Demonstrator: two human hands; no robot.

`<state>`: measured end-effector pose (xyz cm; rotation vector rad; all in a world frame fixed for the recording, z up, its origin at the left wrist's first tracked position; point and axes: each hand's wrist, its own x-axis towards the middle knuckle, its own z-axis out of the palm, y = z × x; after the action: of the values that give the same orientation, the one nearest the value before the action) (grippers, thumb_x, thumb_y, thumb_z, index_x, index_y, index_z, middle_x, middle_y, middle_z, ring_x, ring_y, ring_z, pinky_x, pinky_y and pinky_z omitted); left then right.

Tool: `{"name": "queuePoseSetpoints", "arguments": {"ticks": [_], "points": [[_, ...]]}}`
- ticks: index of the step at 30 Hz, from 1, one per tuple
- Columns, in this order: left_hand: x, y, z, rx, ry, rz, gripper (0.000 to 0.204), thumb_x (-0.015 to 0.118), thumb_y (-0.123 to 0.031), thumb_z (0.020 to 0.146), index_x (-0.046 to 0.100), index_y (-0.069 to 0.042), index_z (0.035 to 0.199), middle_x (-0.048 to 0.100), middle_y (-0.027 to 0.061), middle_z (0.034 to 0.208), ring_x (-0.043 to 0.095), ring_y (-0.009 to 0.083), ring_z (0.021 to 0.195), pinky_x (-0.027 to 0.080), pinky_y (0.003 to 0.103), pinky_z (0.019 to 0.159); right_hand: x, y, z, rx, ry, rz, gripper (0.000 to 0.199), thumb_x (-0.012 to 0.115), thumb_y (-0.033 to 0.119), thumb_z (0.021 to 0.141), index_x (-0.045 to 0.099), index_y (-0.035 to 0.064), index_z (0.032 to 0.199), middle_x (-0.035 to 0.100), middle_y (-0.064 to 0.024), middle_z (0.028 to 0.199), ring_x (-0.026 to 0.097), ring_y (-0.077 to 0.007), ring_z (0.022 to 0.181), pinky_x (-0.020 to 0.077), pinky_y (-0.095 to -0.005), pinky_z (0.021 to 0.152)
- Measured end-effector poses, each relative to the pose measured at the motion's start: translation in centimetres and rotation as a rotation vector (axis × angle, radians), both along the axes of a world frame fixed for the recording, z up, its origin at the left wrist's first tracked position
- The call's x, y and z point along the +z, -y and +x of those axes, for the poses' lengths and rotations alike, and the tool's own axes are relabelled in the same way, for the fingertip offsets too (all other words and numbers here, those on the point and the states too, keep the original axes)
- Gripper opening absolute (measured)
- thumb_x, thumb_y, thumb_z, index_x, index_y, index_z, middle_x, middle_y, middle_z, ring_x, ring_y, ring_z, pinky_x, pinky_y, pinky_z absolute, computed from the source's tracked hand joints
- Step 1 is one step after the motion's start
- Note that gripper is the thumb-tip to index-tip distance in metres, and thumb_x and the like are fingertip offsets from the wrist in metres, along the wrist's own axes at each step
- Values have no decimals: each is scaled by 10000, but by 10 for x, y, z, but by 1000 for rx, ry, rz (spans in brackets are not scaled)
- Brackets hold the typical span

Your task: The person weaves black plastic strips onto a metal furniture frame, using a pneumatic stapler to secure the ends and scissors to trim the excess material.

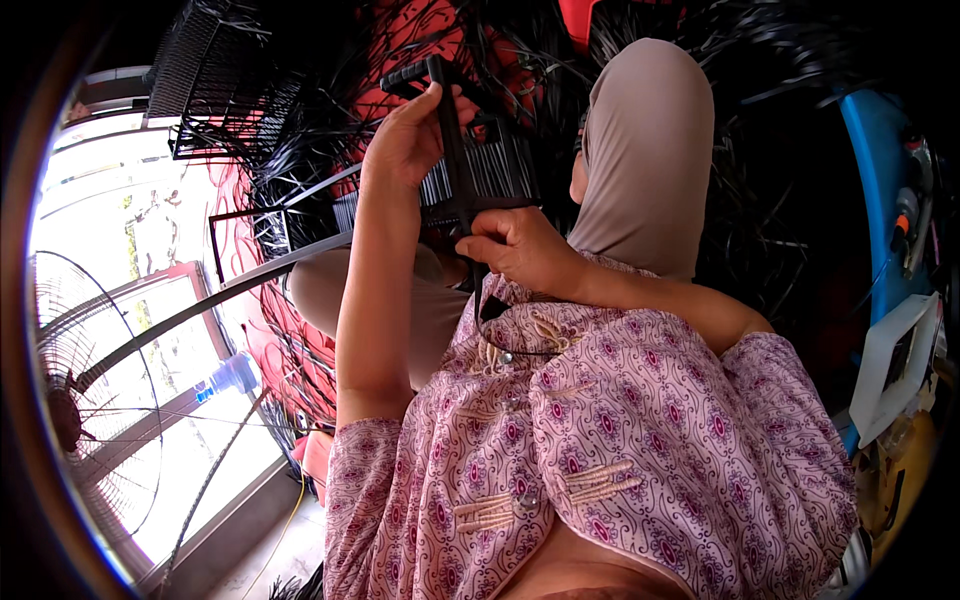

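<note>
A black frame [453, 150], partly wrapped with flat strip, stands in front of me over my lap. My left hand [410, 135] is closed around its upright bar near the top, by a wrapped crosspiece. Lower down, my right hand [525, 245] pinches at the bar's bottom end; whatever lies between the fingertips is too small to make out. Rows of dark slats [490, 165] show behind the bar. From the frame a long black strip [230, 290] runs off to the left. A thin dark cord hangs below my right hand over my shirt.
Loose black strips [755, 205] lie in heaps around me on a red floor covering. At the upper left stands a black woven rack [210, 75]. A fan [75, 390] and a clear bottle [228, 377] are at the left. A blue edge [880, 200] and tools line the right.
</note>
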<state>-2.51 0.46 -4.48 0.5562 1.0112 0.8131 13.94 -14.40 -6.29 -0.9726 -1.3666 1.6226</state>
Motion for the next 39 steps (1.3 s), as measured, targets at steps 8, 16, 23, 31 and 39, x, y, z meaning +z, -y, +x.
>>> {"name": "queuePoseSetpoints", "arguments": {"ticks": [8, 16, 23, 31, 39], "points": [[-1, 1, 1, 30, -17, -10, 285, 607, -218, 941, 619, 27, 1088, 681, 115, 930, 671, 222, 826, 563, 343, 755, 22, -20, 22, 35, 159, 171, 339, 632, 298, 920, 638, -2, 762, 596, -87, 603, 561, -111, 557, 434, -305, 525], [-5, 9, 2, 27, 58, 51, 291, 598, -204, 945, 614, 41, 1102, 684, 122, 927, 671, 220, 825, 555, 351, 790, 6, -158, 29, -340, 253, 675, 368, 579, -14, 838, 587, 67, 1197, 643, -116, 1076, 653, -231, 923, 533, -323, 811], [9, 41, 11, 112, -64, 67, 307, 619, -215, 936, 612, 35, 1113, 680, 127, 920, 670, 216, 808, 549, 319, 755, 10, -189, 30, 221, 301, 430, 467, 567, -39, 816, 603, 119, 1254, 660, -74, 1153, 635, -154, 1042, 523, -283, 881], [15, 100, 5, 118, -88, -5, 355, 618, -250, 934, 603, 45, 1131, 678, 120, 895, 673, 207, 795, 563, 333, 753, -43, -198, 34, 48, -153, 151, 477, 560, -54, 837, 538, 37, 1305, 638, -79, 1127, 607, -157, 1052, 494, -293, 932], [30, 126, 7, 191, -61, -59, 314, 695, -184, 867, 644, 59, 1057, 689, 133, 887, 688, 231, 807, 581, 383, 777, -8, -196, 33, -11, -195, -196, 417, 525, -62, 835, 533, -26, 1250, 618, -62, 1065, 591, -132, 988, 486, -263, 911]]}}
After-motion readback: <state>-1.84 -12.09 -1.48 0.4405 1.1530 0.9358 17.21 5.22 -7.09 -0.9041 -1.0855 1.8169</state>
